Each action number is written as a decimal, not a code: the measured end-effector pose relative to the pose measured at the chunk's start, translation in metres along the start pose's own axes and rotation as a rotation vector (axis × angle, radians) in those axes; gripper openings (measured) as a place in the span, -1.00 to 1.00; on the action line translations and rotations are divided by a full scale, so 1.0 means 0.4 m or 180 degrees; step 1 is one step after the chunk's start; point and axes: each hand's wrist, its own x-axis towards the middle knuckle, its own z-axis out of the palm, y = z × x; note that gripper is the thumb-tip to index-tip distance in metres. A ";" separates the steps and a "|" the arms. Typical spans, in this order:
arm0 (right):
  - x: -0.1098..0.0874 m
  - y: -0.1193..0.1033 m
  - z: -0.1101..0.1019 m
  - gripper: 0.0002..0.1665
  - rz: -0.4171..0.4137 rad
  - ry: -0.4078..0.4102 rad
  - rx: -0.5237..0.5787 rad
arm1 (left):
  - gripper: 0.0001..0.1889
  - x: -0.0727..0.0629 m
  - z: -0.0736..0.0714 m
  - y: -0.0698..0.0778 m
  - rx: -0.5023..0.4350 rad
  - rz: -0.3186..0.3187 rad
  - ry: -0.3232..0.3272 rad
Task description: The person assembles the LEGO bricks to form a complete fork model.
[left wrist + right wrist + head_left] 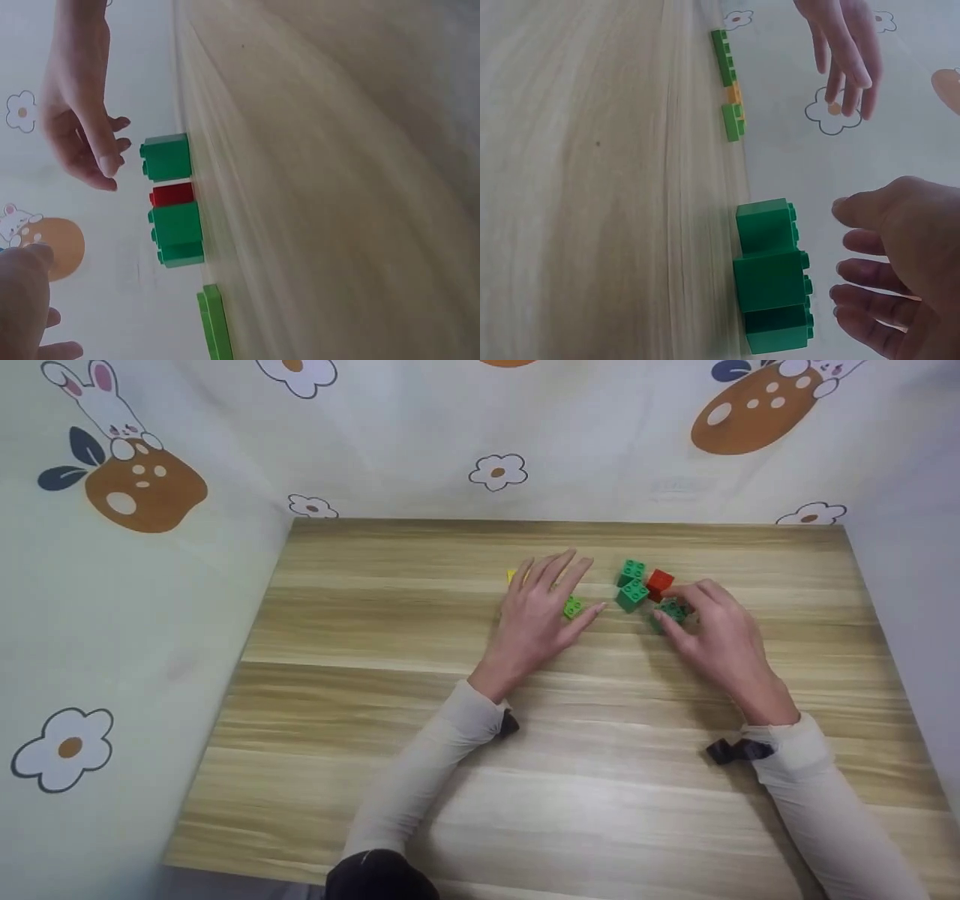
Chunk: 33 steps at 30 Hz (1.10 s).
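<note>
My left hand (534,619) hovers with spread fingers over a light green brick (574,607) and a yellow brick (511,576), partly hiding both. On the right, my right hand (724,641) hangs just above a dark green brick (672,612), thumb and fingers apart with nothing between them. A gap shows between that hand (911,262) and the dark green bricks (771,281) in the right wrist view. Beside it stand two more dark green bricks (633,595) and a red brick (660,583).
The bricks sit toward the back of a wood-grain table (315,720). A patterned wall covering (405,450) rises behind the table and along its sides. In the right wrist view, low light green pieces (724,58) and an orange-yellow piece (733,93) lie in a row.
</note>
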 end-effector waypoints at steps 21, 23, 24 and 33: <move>-0.004 0.022 0.007 -0.67 0.0183 -0.0266 0.0094 | -0.37 0.049 0.060 0.069 -0.0283 -0.0030 -0.0510; -0.003 0.022 0.007 -0.67 0.0215 -0.0288 0.0114 | -0.42 0.056 0.065 0.075 -0.0351 -0.0061 -0.0576; -0.002 0.022 0.007 -0.67 0.0231 -0.0298 0.0122 | -0.44 0.060 0.067 0.077 -0.0385 -0.0073 -0.0608; 0.001 0.022 0.007 -0.68 0.0309 -0.0355 0.0200 | -0.43 0.096 0.092 0.105 -0.0464 -0.0352 -0.0981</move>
